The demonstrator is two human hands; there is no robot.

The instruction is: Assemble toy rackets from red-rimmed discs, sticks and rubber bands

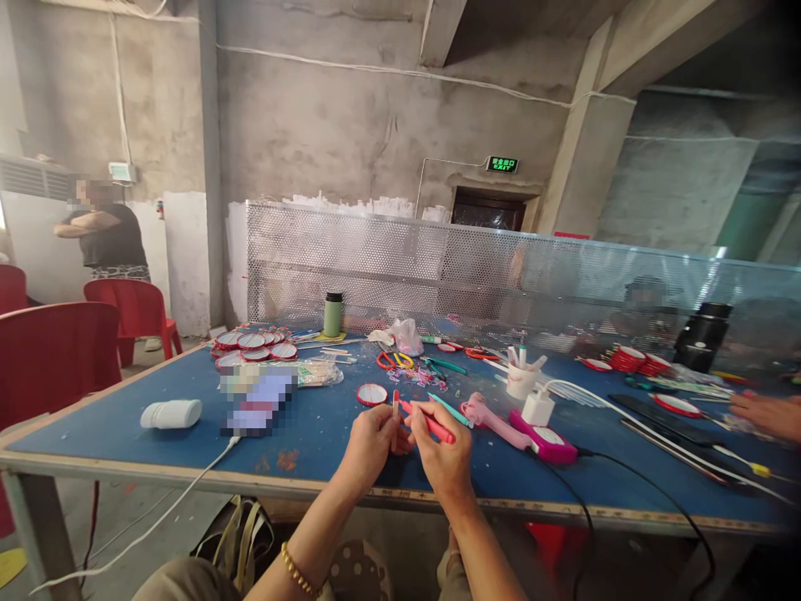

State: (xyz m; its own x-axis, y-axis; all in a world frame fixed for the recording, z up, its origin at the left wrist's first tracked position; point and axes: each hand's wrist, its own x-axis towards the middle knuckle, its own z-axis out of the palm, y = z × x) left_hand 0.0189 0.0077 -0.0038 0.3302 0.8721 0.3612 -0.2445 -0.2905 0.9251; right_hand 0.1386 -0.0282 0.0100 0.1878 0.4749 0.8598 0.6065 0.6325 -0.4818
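My left hand (370, 438) pinches a small flat wooden stick (395, 404) upright; its top end is red. In my right hand (445, 459) is a red pen (440, 430), its tip pointing left at the stick. Whether the tip touches the stick I cannot tell. A teal stick-like item (454, 411) shows just behind my right fingers; I cannot tell whether they touch it. Just beyond my left hand lies a round white disc with a red rim (371, 394). A pink handled tool (497, 424) lies to the right of my right hand.
Red-rimmed discs (254, 344) are heaped at the back left. A phone (261, 402) and a white bottle (171, 414) lie at left. Scissors (395, 361), a paper cup (523, 380) and a magenta box with cables (547, 442) occupy the middle and right. Another person's hand (767, 417) is far right.
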